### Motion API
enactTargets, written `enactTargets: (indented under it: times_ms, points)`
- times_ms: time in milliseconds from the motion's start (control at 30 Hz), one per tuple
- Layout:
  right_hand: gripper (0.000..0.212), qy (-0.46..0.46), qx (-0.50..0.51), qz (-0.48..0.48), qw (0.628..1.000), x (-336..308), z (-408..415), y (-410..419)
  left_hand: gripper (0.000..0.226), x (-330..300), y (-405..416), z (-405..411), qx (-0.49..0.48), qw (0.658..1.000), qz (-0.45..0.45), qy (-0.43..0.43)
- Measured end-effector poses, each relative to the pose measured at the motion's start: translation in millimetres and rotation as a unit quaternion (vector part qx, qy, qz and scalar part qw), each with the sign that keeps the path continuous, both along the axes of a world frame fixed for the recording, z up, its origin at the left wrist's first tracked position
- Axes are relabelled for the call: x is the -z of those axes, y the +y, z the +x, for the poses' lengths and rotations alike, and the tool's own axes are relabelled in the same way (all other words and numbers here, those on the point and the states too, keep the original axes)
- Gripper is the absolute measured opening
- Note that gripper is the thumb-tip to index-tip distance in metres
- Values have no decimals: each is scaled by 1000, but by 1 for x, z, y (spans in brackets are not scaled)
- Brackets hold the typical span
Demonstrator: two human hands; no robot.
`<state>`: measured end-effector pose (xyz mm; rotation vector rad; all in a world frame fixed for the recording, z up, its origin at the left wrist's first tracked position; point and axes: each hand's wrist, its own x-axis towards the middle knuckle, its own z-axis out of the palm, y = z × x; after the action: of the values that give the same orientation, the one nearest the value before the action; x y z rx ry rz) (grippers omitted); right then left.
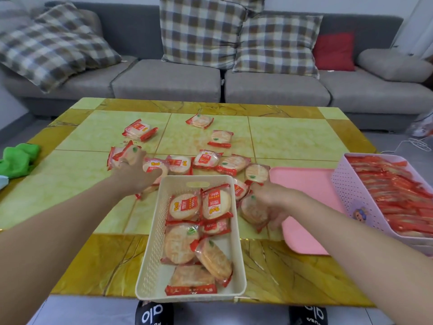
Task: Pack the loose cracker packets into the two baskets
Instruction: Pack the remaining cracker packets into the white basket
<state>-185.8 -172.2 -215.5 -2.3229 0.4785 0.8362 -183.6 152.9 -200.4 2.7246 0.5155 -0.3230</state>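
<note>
A cream basket (152, 245) stands at the table's near edge with several cracker packets inside. A lilac basket (351, 195) at the right is packed full of red packets. Loose cracker packets (225, 165) lie scattered over the table's middle. My left hand (133, 171) reaches left of the cream basket and is closed on a cracker packet (130, 156), with more packets under it. My right hand (274, 202) sits just right of the cream basket, gripping a cracker packet (251, 211) by its edge.
A pink tray (304, 207) lies flat between the two baskets, under the lilac one's corner. A green cloth (18, 159) rests on the table's left edge. A grey sofa with checked cushions runs behind the table. My shoes show below the near edge.
</note>
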Motion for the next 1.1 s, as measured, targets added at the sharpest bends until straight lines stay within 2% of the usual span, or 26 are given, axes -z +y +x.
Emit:
enactTargets:
  times_ms: [67, 167, 267, 333, 433, 500, 567, 600, 633, 700, 800, 933, 1100]
  points:
    - [66, 44, 37, 37, 998, 2, 7, 6, 100, 11, 4, 10, -36, 997, -55, 36]
    - [56, 16, 105, 106, 989, 8, 26, 17, 117, 27, 9, 25, -61, 988, -135, 45]
    - [49, -47, 120, 133, 983, 15, 52, 27, 112, 39, 8, 35, -75, 984, -160, 31]
    - [52, -72, 112, 159, 978, 17, 64, 36, 103, 44, 2, 40, -76, 988, -136, 20]
    - [41, -86, 87, 190, 974, 14, 79, 51, 92, 46, -3, 50, -54, 993, -105, 13]
    - [33, -136, 24, 99, 985, 9, 89, 52, 101, 45, -2, 56, -44, 994, -102, 19]
    - [42, -233, -34, -45, 971, 9, 105, 44, 125, 40, 1, 62, -27, 993, -107, 44]
    - [48, -261, -34, -73, 962, 8, 114, 38, 134, 39, 3, 64, -12, 993, -95, 64]
    - [57, -260, -26, -79, 962, 9, 122, 33, 138, 37, 3, 65, 8, 994, -75, 84]
    - [73, -188, -26, -80, 978, 9, 131, 28, 136, 36, 1, 69, 41, 992, -26, 114]
    - [79, -89, -55, -105, 989, 17, 139, 34, 131, 35, -8, 71, 65, 988, 4, 137]
    - [79, -84, -99, -108, 986, 27, 147, 53, 126, 36, -21, 76, 87, 987, -20, 136]
    - [97, -44, -130, -71, 988, 23, 159, 61, 125, 35, -30, 84, 119, 980, -65, 146]
